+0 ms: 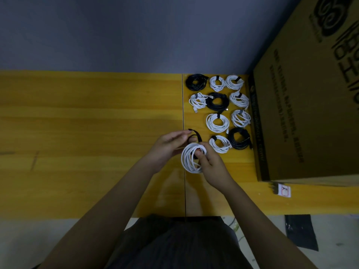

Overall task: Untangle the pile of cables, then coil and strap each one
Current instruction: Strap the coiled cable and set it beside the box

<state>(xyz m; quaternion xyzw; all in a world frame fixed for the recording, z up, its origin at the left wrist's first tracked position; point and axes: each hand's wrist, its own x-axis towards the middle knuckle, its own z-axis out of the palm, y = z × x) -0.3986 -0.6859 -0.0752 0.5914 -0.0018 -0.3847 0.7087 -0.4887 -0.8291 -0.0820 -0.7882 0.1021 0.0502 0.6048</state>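
Cable work is close to finished, by my reading. Nearest me, a white coil [192,159] is held just above the tabletop [87,123]: my right hand [210,166] grips it, fingers curled through the loop and round the bundled turns. My left hand [169,147] has its fingers fairly straight, thumb and fingertips pinching a black strap [194,135] that arcs over the top of the coil — its free end points away, not yet closed, so this cable is coiled but unstrapped.

Beyond the hands, finished coils [218,111] lie in rough rows on the tabletop, ten as I count them: seven white, three black. Dark straps show on most of the white ones; on the black ones I cannot make any out.

No loose pile is visible anywhere on the surface, so I judge this the last cable — strap it, set it down with the others. A large cardboard box [310,103] stands right of the rows.
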